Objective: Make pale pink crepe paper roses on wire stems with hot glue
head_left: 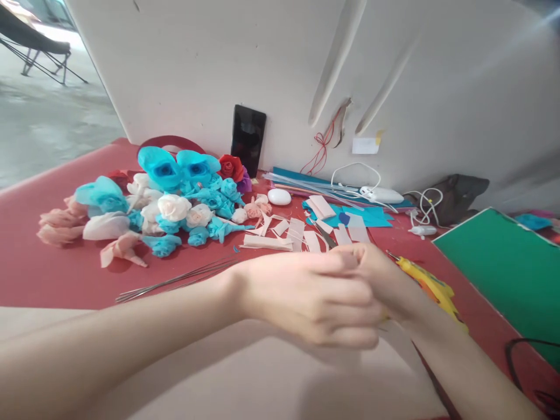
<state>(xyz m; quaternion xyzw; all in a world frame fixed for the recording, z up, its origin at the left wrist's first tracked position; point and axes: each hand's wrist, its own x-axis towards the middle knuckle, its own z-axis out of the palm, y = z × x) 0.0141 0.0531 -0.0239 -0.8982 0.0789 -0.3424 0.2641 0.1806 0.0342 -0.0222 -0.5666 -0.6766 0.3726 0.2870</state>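
My left hand [315, 300] reaches across from the left, its fingers curled closed and knuckles toward me. Against it, my right hand [382, 274] is closed too, the fingertips of both meeting. Whatever lies between the fingers is hidden. Just beyond the hands are pale pink paper strips [268, 242] and the dark blade of what looks like scissors [324, 234], partly covered. A yellow glue gun [431, 286] lies to the right of my right hand. Thin metal wires [175, 280] rest left of my left hand.
Blue, white and pink paper flowers [172, 207] are heaped at the left, with a red rose [230, 168] behind. A black phone [248, 140] leans on the pale wall. Blue paper [365, 216], a white cable [426, 201] and a green board [499, 268] lie rightward on the red table [52, 280].
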